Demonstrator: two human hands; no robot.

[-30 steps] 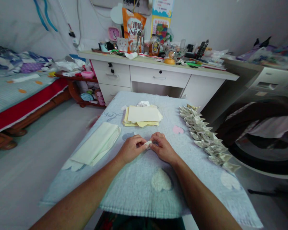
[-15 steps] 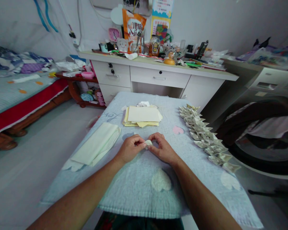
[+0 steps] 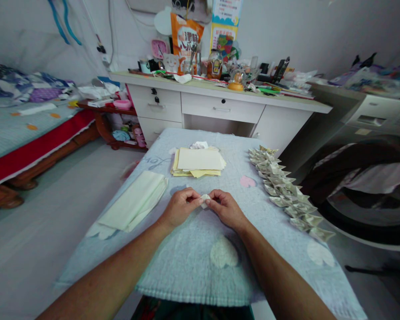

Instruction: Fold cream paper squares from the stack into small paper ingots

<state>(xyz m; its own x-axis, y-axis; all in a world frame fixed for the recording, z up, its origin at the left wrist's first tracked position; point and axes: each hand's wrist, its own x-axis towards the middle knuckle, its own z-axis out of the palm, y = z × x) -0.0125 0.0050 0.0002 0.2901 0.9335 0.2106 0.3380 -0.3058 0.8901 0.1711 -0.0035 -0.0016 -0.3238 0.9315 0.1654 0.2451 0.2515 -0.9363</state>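
Observation:
Between my two hands is a small piece of folded paper (image 3: 204,201), pale and partly covered by my fingers. My left hand (image 3: 182,206) pinches its left side with thumb and forefinger. On the other side, the thumb and fingers of my right hand (image 3: 227,208) grip it too. Just beyond the hands lies a stack of cream and yellow paper sheets (image 3: 200,159). Folded paper boats (image 3: 283,184) stand in rows along the right of the cloth-covered table (image 3: 193,266). To the left rests a folded pale green cloth or sheet (image 3: 133,201).
A crumpled white tissue (image 3: 199,145) sits behind the stack. Past the table is a white desk (image 3: 223,106) crowded with jars, a clock and a snack bag. A front-loading washing machine (image 3: 369,120) is at the right, a bed (image 3: 36,129) at the left.
My right hand has shifted slightly, its fingers now closer over the folded paper. The paper has turned a little; my left hand is almost unmoved.

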